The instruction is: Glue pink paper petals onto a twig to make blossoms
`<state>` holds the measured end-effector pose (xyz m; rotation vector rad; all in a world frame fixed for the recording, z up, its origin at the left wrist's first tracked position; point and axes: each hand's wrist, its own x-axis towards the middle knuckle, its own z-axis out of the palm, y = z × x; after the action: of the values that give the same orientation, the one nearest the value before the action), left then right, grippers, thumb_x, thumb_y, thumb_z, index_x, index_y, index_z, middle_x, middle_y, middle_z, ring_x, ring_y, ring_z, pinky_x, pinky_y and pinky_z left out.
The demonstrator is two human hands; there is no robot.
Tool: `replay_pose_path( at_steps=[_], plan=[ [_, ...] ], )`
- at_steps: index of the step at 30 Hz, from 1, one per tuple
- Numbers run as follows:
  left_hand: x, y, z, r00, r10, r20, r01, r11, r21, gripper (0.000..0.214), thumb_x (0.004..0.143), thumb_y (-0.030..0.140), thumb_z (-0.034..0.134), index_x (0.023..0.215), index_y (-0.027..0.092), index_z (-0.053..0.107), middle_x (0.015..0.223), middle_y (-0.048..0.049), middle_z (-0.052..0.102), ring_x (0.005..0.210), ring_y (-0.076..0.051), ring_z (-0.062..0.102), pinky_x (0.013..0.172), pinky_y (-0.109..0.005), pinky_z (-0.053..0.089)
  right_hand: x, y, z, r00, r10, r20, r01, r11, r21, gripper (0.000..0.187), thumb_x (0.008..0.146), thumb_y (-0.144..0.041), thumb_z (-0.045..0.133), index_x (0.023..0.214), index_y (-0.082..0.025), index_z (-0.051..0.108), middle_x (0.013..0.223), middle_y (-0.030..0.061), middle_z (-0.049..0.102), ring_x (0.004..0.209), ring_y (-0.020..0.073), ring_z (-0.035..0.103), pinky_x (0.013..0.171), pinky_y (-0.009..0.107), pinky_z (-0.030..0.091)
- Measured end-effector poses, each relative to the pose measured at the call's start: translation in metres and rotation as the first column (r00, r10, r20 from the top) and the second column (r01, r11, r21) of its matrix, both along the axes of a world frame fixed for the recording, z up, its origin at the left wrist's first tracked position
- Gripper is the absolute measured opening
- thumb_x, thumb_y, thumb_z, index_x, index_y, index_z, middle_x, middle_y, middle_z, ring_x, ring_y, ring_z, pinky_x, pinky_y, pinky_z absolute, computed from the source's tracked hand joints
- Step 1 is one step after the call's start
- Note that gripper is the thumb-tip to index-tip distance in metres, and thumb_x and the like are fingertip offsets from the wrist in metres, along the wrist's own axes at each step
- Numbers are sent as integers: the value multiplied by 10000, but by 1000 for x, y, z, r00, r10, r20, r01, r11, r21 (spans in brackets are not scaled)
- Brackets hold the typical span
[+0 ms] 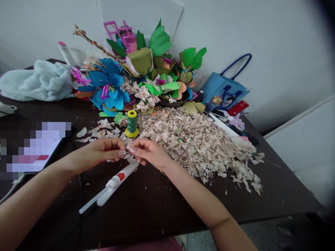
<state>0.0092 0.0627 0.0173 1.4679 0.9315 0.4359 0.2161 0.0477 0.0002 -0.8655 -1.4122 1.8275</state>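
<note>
Two hands (103,151) were pinched close together, any held piece indistinct, while the spool (132,123) stood upright nearby, presumably for reach.

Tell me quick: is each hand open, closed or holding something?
Left hand: closed in a pinch; anything held is too small to tell.
Right hand: also pinched closed; can't tell what, if anything, it holds.

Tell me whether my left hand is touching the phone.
Apart: the head view shows bare dark tabletop between your left hand and the phone.
</note>
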Motion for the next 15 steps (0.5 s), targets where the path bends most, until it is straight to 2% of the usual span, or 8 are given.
replay_pose_path(
  at_steps=[4,8,11,15],
  plan=[
    [-2,-1,1,999,-1,-39,3,998,60,234,793,435,600,809,203,585,709,22,553,623,-121,505,586,-261,443,0,-1,1,1000,-14,14,13,1000,23,217,798,-375,666,791,-184,563,570,-56,506,482,66,458,434,199,403],
    [-13,4,-4,991,30,-131,-5,982,188,242,816,443,563,852,204,580,728,14,582,640,-126,532,603,-261,449,9,0,12,984,-106,140,81,981,177,202,824,-376,636,810,-184,574,631,-35,524,514,68,484,439,198,408],
    [-21,6,-14,969,48,-242,32,948,316,215,805,404,583,870,199,604,730,0,614,652,-141,557,618,-272,445,23,1,19,967,-172,189,124,962,242,178,843,-362,610,823,-190,573,649,-29,519,543,75,500,454,204,409],
    [-20,2,-26,933,11,-359,167,872,460,162,816,331,573,864,206,665,812,-34,634,702,-162,577,668,-293,436,40,-2,14,945,-223,238,170,960,223,180,849,-356,595,806,-184,568,614,-31,501,545,88,504,457,215,403]
  ],
)
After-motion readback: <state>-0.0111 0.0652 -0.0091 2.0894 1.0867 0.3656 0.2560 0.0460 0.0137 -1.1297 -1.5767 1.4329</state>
